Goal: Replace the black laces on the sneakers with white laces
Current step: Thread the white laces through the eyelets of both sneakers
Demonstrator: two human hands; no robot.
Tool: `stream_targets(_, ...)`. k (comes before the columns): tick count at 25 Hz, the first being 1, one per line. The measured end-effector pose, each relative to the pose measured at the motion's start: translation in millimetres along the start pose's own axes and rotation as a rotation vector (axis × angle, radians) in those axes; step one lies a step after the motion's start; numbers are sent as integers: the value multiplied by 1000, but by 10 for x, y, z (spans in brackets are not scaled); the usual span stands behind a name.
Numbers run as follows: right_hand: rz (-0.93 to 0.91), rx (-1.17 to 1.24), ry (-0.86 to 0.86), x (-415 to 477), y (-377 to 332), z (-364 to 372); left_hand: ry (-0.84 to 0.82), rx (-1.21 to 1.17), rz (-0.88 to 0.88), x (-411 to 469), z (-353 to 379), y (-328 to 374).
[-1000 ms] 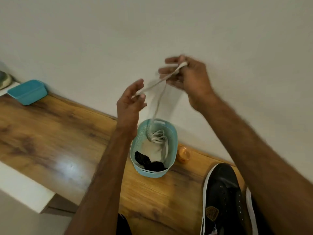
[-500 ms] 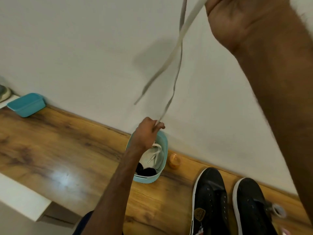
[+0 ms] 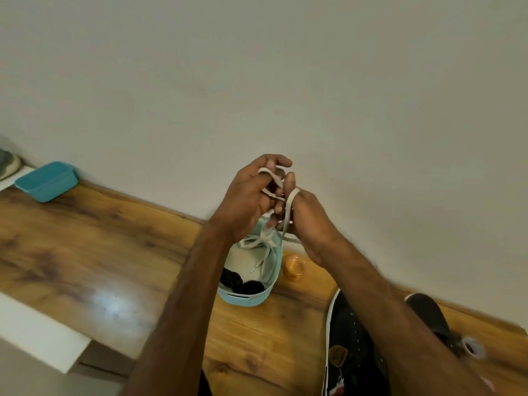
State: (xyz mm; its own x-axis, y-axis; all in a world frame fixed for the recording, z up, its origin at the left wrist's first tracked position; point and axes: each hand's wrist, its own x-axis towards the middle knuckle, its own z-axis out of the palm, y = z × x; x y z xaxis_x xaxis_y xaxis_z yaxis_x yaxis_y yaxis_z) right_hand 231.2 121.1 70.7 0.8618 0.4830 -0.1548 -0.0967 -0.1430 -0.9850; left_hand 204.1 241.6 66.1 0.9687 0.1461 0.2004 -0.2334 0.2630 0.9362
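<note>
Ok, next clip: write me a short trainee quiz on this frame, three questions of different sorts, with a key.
1. True or false: the left hand and the right hand both hold the white lace.
2. What dark items lie in the teal basket? A) black laces B) scissors C) pliers
3. Name the small object standing between the basket and the black sneakers.
Key: 1 true; 2 A; 3 the orange jar.

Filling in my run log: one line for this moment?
hands: left hand, right hand hold white lace | place: above basket | sneakers: unlaced
</note>
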Motion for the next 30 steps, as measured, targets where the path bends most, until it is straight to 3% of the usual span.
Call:
stream_targets(4,37,-152,190,-25,-118,-450,-148,471,-28,27,-197,-130)
stream_targets(9,73,-129,333,-137,37,-875,-559,1168,-512,80,-389,-959)
stream_targets(12,113,-134,298,-139,255,-888,-485,1270,-476,158,-431,-1274)
stream_targets(15,133,-154,271,-111,381,-866,-292,1108,-389,203,-609,-1310)
stream_targets(17,138,-144,269,-97,387,-859,-226,1124,-379,208,-652,-1298)
stream_targets(20,136,-107,282,-141,350,-860,-347,1304,-432,178,-610,-1372)
stream_targets(25,110,-123,258,-376,363,-1034,-586,1669,-669,118,-606,-1655)
stream_targets(30,116,-173,263,-492,492,-1202,-325,1801,-619,167,-735,-1659)
